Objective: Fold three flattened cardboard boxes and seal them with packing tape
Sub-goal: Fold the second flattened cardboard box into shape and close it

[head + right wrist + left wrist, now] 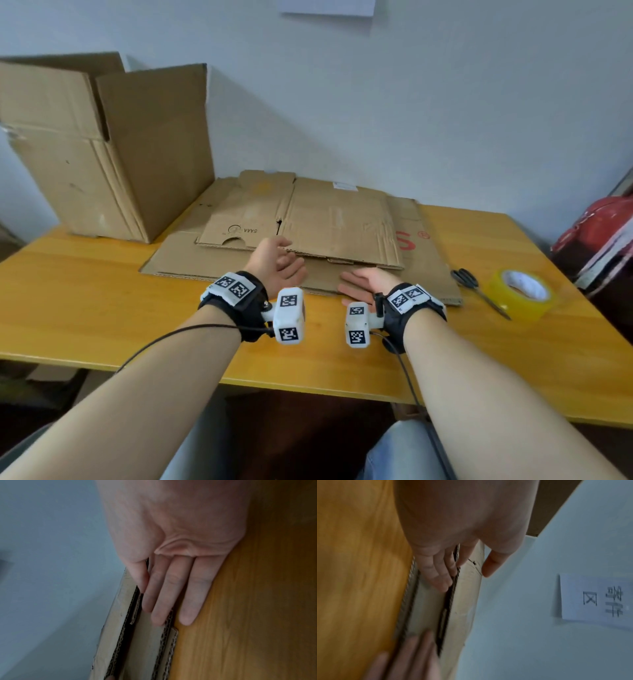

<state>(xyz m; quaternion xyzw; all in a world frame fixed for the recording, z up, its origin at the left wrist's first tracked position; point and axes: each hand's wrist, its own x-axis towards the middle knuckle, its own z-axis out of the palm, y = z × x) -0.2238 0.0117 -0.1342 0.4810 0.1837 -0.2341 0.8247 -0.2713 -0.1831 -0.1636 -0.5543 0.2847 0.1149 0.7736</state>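
Head view gives me the yellow wooden table (85, 291) first, pushed against a pale wall (445, 102) with a sheet of paper (327, 7) stuck near the top edge. At the far left of the table I see an already erected cardboard box (113, 154) standing upright with its top flaps raised. Beside it, in the middle of the table, lies the stack of flattened boxes: the large bottom sheet (178, 253) with a red letter printed near its right end, and a smaller flattened box (308, 219) lying on top of it, toward the wall. My left hand (277, 263) is turned palm inward at the near edge of that smaller box, fingers loosely extended and holding nothing; in the left wrist view the fingertips (440, 584) sit against the corrugated edge, though I cannot tell if they have slipped under it. My right hand (363, 282) lies flat and spread on the large bottom sheet close to its near edge, fingers straight; the right wrist view shows them (164, 595) resting along the layered cardboard edges, with the little finger over the table wood. Off to the right, well apart from the hands, a roll of packing tape (522, 294) lies on the table, and black-handled scissors (479, 291) lie just beside it, next to the stack's right end.
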